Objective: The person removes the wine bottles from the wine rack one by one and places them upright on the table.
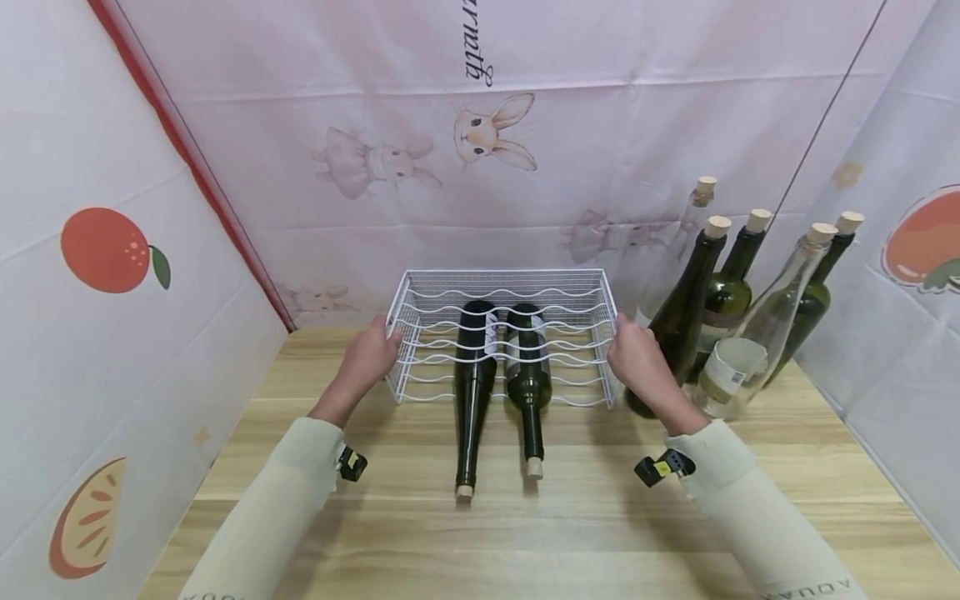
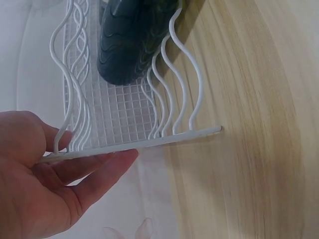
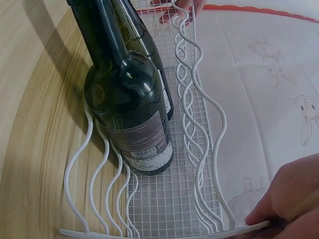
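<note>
A white wire wine rack [image 1: 506, 282] with wavy bars stands on the wooden table near the back wall. My left hand [image 1: 369, 354] grips its left side, thumb above and fingers below the frame edge in the left wrist view. On the opposite side my right hand [image 1: 641, 358] holds the rack's edge with thumb and fingers. Two dark green wine bottles lie inside on the lower bars: a slimmer one [image 1: 472, 383] on the left and a broader, labelled one [image 3: 132, 114] beside it. Their corked necks stick out toward me.
Several corked bottles stand at the right, close to my right forearm: a dark bottle [image 1: 686, 308], a clear bottle [image 1: 772, 308] and others behind. A printed cloth [image 1: 390, 67] hangs behind the rack. The wooden table [image 1: 570, 533] extends in front.
</note>
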### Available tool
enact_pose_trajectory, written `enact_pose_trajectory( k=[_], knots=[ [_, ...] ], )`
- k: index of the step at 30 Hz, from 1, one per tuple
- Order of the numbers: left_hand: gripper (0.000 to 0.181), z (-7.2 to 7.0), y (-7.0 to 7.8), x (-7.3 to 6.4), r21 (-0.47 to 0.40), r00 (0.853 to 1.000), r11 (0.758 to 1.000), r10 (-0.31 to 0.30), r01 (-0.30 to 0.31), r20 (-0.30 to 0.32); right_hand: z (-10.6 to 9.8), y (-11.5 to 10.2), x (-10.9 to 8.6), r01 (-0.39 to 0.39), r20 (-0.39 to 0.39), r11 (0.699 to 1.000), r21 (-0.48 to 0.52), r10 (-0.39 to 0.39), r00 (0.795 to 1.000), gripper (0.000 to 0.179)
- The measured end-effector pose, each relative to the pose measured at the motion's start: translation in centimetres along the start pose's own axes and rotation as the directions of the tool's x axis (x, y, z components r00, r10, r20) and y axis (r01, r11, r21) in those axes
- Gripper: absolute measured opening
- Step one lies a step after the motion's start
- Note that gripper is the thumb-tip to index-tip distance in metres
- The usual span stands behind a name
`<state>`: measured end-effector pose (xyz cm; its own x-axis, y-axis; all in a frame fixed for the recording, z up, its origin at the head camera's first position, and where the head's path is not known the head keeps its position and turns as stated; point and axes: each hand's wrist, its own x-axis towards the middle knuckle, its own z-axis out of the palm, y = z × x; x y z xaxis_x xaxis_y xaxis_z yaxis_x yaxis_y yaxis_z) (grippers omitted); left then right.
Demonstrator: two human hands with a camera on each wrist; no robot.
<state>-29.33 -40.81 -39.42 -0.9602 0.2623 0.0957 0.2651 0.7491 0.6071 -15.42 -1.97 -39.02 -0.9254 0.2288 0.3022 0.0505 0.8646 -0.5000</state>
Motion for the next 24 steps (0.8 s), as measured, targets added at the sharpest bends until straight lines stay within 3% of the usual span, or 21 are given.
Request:
enact_pose_trajectory(
  k=[6, 11, 14, 17, 21, 24],
  knots=[
    [0.048, 0.2, -0.3, 0.0, 0.061, 0.997, 0.997, 0.044, -0.040, -0.065, -0.2, -0.3, 0.0, -0.020, 0.034, 0.999, -0.025, 0.021, 0.999, 0.030],
    [0.046, 0.5, -0.3, -0.1, 0.076, 0.996, 0.997, 0.037, -0.031, -0.081, -0.3, -0.5, -0.3, -0.017, 0.064, 0.998, -0.063, 0.021, 0.998, 0.036],
    [0.045, 0.5, -0.2, -0.1, 0.080, 0.997, 0.997, 0.018, -0.012, -0.073, -0.3, -0.4, -0.8, 0.046, 0.029, 0.994, -0.095, -0.044, 0.999, 0.041],
    [0.046, 0.4, 0.0, -0.1, 0.089, 0.998, 0.996, 0.006, 0.000, -0.065, -0.1, -0.3, -1.5, 0.133, -0.045, 0.985, -0.109, -0.139, 0.989, 0.035],
    [0.047, 0.2, 0.1, -0.2, 0.057, 0.999, 0.998, 0.009, -0.006, -0.051, 0.1, -0.2, -2.3, 0.226, -0.121, 0.967, -0.122, -0.240, 0.963, 0.022],
    [0.048, -0.1, 0.1, -0.2, 0.008, 0.999, 1.000, 0.016, -0.015, -0.034, 0.2, -0.2, -2.8, 0.300, -0.167, 0.940, -0.164, -0.326, 0.930, 0.025]
  ],
)
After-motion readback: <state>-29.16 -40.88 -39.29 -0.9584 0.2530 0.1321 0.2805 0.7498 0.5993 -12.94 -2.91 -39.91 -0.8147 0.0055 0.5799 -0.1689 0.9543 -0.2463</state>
